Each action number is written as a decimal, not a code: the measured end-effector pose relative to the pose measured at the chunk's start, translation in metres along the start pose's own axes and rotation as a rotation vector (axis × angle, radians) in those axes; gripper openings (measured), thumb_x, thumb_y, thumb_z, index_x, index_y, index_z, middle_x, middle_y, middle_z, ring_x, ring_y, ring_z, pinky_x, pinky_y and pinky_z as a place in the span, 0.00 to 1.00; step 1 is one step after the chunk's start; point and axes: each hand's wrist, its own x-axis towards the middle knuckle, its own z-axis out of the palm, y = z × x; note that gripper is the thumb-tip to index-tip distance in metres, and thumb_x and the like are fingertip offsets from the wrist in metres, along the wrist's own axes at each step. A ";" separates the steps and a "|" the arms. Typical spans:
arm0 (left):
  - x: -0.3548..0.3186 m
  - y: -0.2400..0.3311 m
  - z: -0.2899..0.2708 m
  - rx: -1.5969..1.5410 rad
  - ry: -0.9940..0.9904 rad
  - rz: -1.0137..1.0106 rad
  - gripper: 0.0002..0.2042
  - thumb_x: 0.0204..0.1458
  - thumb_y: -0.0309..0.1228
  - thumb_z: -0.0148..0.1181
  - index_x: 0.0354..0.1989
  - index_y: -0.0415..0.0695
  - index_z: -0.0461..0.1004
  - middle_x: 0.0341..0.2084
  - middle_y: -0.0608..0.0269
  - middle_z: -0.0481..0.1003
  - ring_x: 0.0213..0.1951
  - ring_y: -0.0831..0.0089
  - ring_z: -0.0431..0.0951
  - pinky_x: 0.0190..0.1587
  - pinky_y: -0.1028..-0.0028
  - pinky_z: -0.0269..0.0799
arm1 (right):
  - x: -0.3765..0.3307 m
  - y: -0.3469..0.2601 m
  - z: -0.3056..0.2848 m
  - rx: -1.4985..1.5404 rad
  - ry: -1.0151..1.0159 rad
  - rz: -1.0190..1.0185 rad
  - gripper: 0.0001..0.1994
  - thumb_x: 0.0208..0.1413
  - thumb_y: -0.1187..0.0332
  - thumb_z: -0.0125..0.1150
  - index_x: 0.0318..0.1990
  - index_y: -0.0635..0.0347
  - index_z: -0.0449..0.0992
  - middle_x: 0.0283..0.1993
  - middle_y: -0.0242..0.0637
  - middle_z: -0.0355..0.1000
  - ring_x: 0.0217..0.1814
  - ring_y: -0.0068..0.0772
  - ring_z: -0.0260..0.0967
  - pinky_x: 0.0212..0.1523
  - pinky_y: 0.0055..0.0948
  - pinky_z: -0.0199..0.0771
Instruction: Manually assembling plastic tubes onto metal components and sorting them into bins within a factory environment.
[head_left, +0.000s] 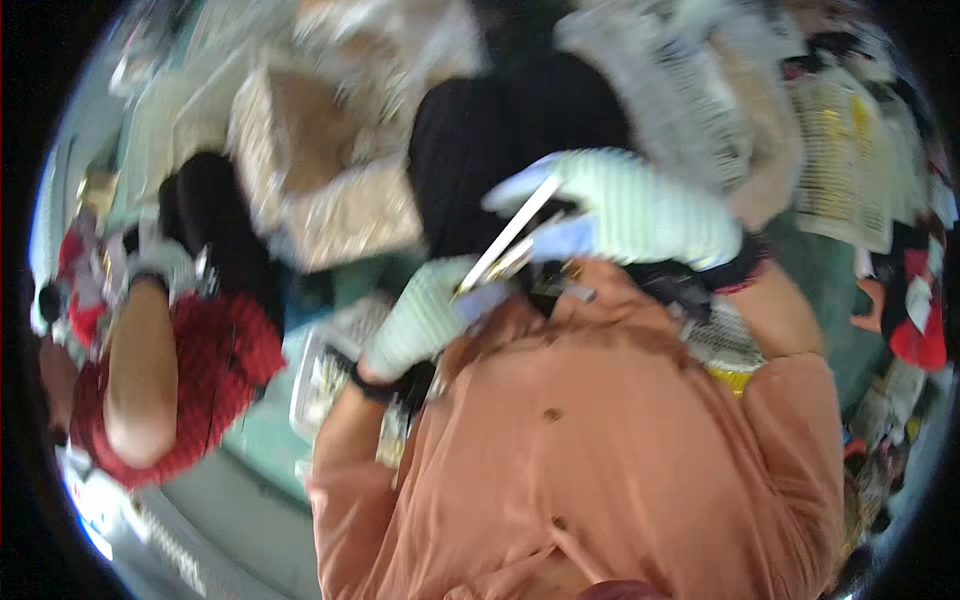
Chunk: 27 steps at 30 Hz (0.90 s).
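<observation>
Plastic-wrapped bundles (355,215) are crowding the green floor (830,270) beside the black-trousered knees (520,120). Near the salmon shirt (600,420), both gloved hands are grasping a slender white strip (512,232), the left hand (425,315) low, the right hand (650,210) high (blur is hiding the exact pinch), probably steadying its slant. A co-worker's red sleeve (200,385) is narrowing elbow room leftward; a printed sack (840,160) is edging the right.
</observation>
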 end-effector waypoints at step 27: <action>0.027 0.000 -0.022 -0.811 0.471 0.277 0.21 0.67 0.47 0.56 0.55 0.41 0.71 0.42 0.58 0.79 0.41 0.69 0.81 0.44 0.68 0.80 | -0.013 -0.009 0.026 0.287 0.479 0.217 0.15 0.65 0.56 0.62 0.39 0.61 0.81 0.28 0.46 0.77 0.29 0.40 0.77 0.34 0.36 0.76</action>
